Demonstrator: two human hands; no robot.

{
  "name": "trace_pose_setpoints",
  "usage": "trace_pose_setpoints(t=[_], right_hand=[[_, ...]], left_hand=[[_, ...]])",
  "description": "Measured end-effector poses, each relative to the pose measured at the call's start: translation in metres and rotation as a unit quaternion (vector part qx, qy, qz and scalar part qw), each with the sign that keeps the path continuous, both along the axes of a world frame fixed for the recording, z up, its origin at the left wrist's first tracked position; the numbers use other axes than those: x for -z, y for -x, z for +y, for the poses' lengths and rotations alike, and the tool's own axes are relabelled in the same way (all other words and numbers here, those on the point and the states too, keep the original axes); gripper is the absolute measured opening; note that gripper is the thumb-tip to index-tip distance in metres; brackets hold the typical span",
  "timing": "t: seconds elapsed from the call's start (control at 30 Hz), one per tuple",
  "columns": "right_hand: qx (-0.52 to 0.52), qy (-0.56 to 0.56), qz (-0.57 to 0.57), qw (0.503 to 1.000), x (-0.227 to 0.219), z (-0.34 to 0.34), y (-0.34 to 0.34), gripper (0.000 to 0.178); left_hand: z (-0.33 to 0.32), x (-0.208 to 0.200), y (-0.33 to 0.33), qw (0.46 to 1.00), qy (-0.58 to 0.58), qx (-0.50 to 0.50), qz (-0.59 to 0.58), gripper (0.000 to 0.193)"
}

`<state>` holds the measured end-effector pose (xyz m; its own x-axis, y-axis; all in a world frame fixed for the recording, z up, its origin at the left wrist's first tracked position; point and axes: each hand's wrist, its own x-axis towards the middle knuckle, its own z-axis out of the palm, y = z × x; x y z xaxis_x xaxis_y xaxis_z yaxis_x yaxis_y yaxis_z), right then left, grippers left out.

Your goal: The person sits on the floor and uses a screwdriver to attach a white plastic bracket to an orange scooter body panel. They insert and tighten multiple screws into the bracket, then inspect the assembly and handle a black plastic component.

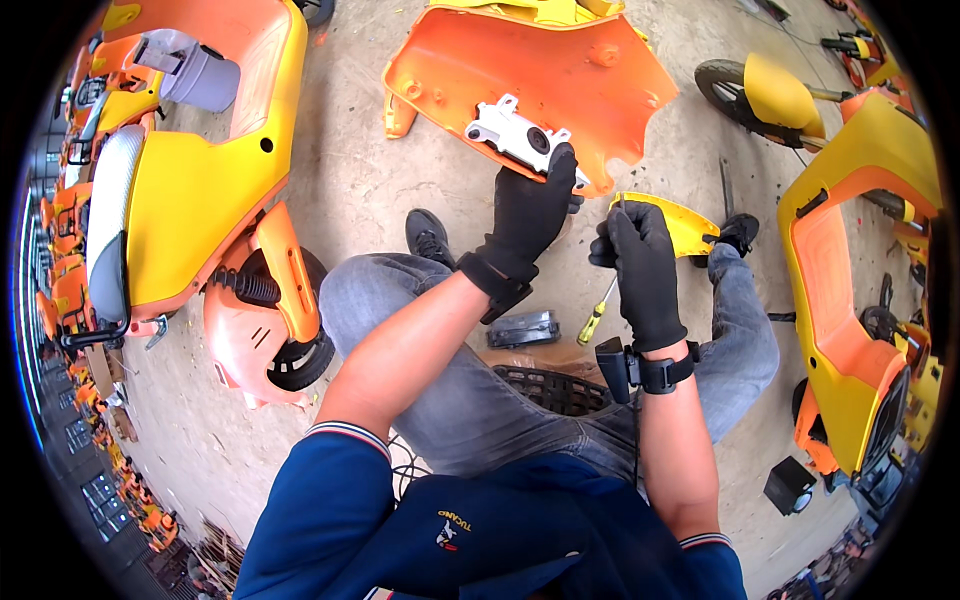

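Orange panel (530,60): seen at the frame's upper centre, a white bracket (508,130) set against it.
Left grip (533,215): closed on the panel's lower edge.
Right grip (640,255): curled; full closure cannot be told.

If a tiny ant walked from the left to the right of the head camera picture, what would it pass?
Silver scooter seat, black scooter tyre, left shoe, black-gloved left hand, black-gloved right hand, right shoe, yellow-and-orange scooter body.
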<state>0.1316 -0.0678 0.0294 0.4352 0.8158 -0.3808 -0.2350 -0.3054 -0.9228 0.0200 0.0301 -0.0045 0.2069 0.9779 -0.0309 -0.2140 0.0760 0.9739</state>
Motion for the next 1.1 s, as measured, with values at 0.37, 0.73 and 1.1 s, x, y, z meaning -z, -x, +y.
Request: trace_pose_setpoints(t=[0.37,0.73,1.1], right_hand=[[0.039,0.049,0.005,0.998,0.025,-0.004,-0.03,0.027],[0.046,0.002,0.171,0.984,0.041,-0.013,-0.037,0.021],[0.119,-0.022,0.301,0.946,0.056,-0.014,-0.04,0.008]], left_hand=[[0.002,-0.012,0.004,0.988,0.128,0.061,-0.062,0.023],[0.001,-0.011,0.009,0.961,0.228,0.138,-0.071,0.032],[0.013,-0.008,0.014,0.937,0.244,0.201,-0.149,0.029]])
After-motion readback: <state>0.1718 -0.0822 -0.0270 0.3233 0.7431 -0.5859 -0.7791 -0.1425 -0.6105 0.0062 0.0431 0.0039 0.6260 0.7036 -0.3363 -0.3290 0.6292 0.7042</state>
